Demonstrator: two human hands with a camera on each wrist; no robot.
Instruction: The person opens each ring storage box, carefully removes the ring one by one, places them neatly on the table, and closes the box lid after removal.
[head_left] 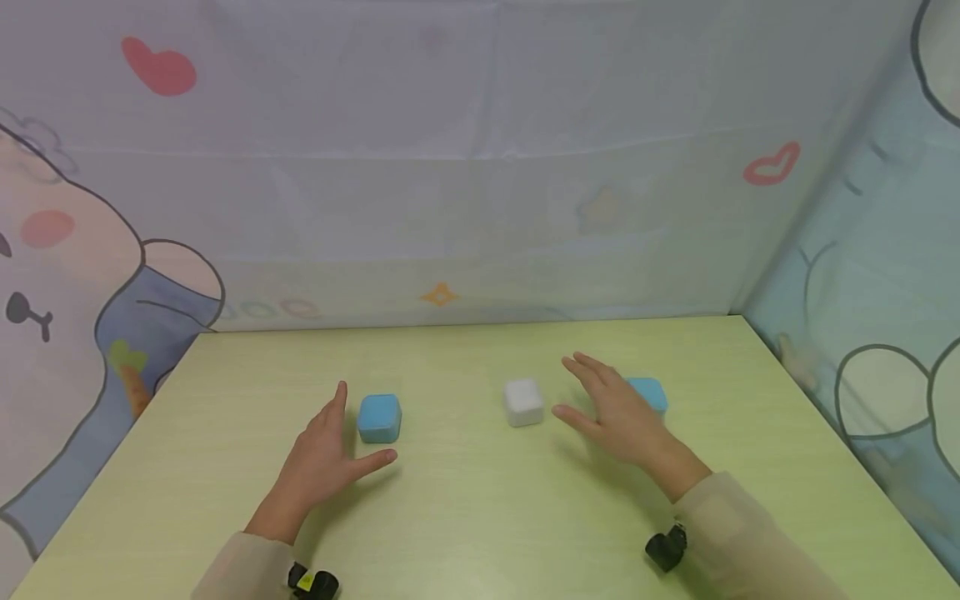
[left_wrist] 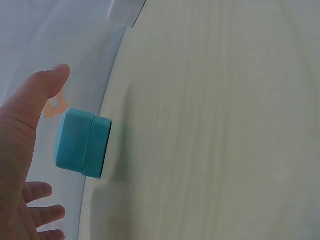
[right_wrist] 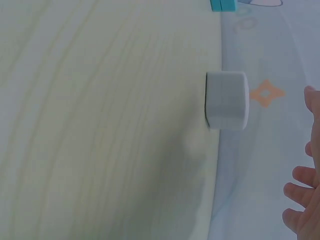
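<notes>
A blue rounded box [head_left: 379, 419] stands on the table close to my left hand [head_left: 321, 460], whose thumb and fingers are spread around its near left side without holding it. The left wrist view shows the same box [left_wrist: 82, 142] with a seam across it, beside the thumb. My right hand [head_left: 618, 417] hovers with fingers extended just right of a white rounded box [head_left: 523, 402], apart from it. In the right wrist view the white box [right_wrist: 227, 100] is left of the fingers. Another blue box [head_left: 649, 393] sits behind the right hand, partly hidden by it.
The pale wood-grained table [head_left: 465, 517] ends at a cloth backdrop [head_left: 465, 208] with printed cartoon figures. A second cloth [head_left: 885, 275] hangs along the right side. Small black cameras [head_left: 666, 548] are worn on both wrists.
</notes>
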